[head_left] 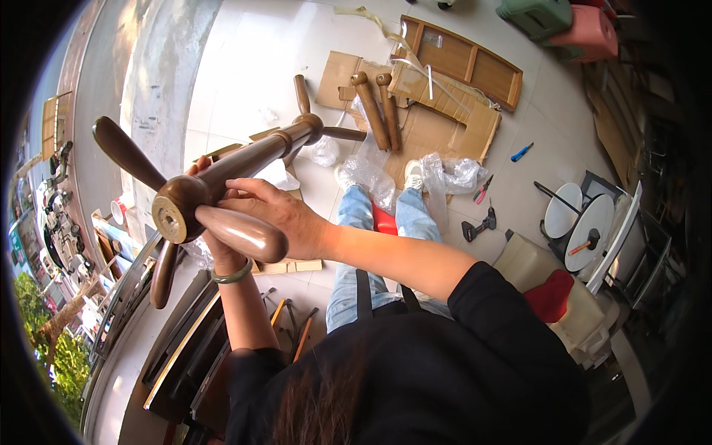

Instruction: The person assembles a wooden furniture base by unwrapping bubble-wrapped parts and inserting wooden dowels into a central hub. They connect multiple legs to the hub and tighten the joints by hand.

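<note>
A dark brown wooden post (241, 159), like that of a coat stand, slants up and away in front of me. Rounded pegs stick out around its near end, one of them the paddle-shaped peg (245, 233) pointing toward me. Its far end bears slimmer pegs. My left hand (221, 254), with a bangle at the wrist, is wrapped round the post from below; its palm is mostly hidden and its fingertips show on the far side. Beside the paddle-shaped peg, my right hand (285, 216) grips the post's right side, fingers bent against it and thumb hidden.
Two loose wooden legs (378, 111) lie on flattened cardboard (437, 141) near my feet. Plastic wrap (463, 174) is around my shoes. To the right are pliers (483, 190), a blue-handled tool (521, 152) and a cordless drill (478, 225). A wooden frame (475, 63) lies farther off.
</note>
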Demonstrator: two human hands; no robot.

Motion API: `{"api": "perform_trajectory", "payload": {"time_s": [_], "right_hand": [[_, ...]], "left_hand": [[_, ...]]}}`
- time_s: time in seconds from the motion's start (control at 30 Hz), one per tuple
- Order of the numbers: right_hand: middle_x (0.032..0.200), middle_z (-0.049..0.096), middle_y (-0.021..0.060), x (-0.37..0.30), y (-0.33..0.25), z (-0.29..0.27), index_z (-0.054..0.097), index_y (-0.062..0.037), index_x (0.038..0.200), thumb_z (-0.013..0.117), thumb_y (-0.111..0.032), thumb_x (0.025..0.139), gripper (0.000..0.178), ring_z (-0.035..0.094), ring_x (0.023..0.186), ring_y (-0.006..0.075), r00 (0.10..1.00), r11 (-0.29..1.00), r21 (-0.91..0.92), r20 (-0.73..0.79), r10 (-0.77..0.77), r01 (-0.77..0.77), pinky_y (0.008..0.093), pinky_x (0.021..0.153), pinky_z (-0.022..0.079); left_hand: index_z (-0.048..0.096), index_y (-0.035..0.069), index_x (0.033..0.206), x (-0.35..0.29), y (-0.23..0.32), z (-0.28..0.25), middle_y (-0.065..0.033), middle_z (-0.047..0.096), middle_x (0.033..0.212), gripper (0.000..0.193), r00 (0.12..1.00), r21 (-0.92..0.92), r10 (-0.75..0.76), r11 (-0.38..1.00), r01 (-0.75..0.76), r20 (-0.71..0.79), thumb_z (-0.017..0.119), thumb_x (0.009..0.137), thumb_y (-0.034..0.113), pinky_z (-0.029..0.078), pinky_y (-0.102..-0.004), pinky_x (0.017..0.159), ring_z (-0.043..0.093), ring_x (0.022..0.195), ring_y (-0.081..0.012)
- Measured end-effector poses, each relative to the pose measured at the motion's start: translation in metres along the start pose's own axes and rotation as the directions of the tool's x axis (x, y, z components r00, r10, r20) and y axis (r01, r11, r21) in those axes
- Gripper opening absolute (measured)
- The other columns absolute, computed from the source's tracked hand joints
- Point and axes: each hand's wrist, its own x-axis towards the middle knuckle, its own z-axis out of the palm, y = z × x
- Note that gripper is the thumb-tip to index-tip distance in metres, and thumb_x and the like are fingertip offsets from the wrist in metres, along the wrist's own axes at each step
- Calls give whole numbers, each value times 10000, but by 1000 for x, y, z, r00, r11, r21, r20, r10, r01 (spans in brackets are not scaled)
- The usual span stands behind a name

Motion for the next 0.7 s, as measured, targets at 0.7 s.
{"api": "perform_trajectory", "payload": {"time_s": [0.7], "right_hand": [[1120,661,185,-353,240,-266,559,-78,1259,674,-230,805,493,632,1041,331,299,207,-354,-229,926,-912,435,890,495]], "left_hand": [[553,4,1209,-85,-272,167,-142,667,1097,341,485,770,-717,625,129,501,643,915,152,516,-341,894,656,1009,-233]]}}
